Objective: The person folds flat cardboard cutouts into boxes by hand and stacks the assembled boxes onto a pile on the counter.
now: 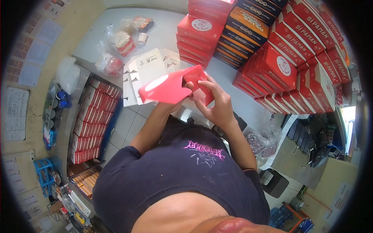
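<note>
A red cardboard box [163, 86], partly folded with a white oval on one face, is held up in front of my chest above the table's near edge. Its end facing right gapes, with a flap [200, 79] standing up. My left hand [175, 106] grips the box from below and behind; most of that hand is hidden, though fingertips show inside the opening. At the open end, my right hand [218, 101] has its fingers on the flap and its thumb lower down. Flat white box blanks [149, 60] lie on the table just behind.
Tall stacks of red boxes [278, 64] and black-and-orange boxes [244, 29] stand at the back and right. Plastic-wrapped packs [124, 40] lie at the back left. A drawer of red boxes [93, 116] is left; a clear plastic bag [264, 141] is right.
</note>
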Demonstrator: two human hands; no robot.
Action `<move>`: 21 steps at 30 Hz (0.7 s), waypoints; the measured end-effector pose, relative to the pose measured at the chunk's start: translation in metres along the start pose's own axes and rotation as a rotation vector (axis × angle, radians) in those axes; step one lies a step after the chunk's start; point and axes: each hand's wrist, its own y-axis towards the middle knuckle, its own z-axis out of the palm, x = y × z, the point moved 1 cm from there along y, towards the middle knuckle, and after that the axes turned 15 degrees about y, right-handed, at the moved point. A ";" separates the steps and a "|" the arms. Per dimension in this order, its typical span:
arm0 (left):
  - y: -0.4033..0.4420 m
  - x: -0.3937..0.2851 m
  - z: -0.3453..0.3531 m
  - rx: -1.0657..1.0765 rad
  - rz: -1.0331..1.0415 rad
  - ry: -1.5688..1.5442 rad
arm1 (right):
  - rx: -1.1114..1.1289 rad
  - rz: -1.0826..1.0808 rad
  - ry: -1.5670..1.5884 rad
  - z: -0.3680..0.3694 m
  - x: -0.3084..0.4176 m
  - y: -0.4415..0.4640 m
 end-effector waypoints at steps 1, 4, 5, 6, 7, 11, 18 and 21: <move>0.001 0.026 -0.027 0.075 -0.048 0.166 | 0.025 0.038 0.053 -0.001 -0.005 0.000; -0.001 -0.013 0.016 0.077 -0.225 0.137 | 0.014 0.052 0.219 -0.001 -0.014 -0.006; -0.002 -0.025 0.026 0.039 -0.127 0.047 | 0.016 0.013 0.303 -0.003 -0.013 -0.007; -0.003 -0.034 0.031 -0.003 -0.043 -0.041 | -0.003 0.050 0.385 -0.001 -0.014 -0.013; -0.001 -0.044 0.031 0.020 -0.020 -0.030 | -0.019 0.122 0.392 0.004 -0.019 -0.023; 0.000 -0.062 0.007 0.046 -0.069 -0.200 | 0.103 0.611 0.322 0.016 -0.053 -0.065; -0.056 -0.057 0.023 0.334 0.417 1.639 | 0.043 0.867 1.030 0.002 -0.024 -0.051; -0.049 -0.026 0.009 0.064 0.485 1.656 | 0.285 0.670 0.609 -0.017 -0.024 -0.037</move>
